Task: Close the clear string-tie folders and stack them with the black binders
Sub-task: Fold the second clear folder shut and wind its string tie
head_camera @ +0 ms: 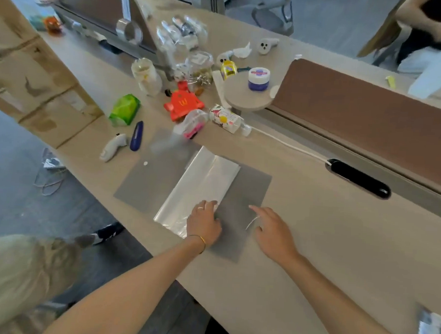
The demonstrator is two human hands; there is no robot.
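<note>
The folder [241, 191] lies flat on the worktop [337, 249] right under my hands, grey and see-through, with its clear flap [203, 183] folded across the middle. My left hand [203, 223] presses down on the near end of that flap, fingers flat, gripping nothing. My right hand [273, 233] hovers just beside it over the folder's right half, fingers spread and loose, with the thin white string [251, 222] running by its fingertips; I cannot tell whether I have pinched it. The white tie button [145, 163] sits on the far left part, well beyond my left hand. So I judge the flap is down but the string is not yet wound, and stacking is still to come. I see no black binders here. Clutter [184, 103] crowds the worktop past the folder.
</note>
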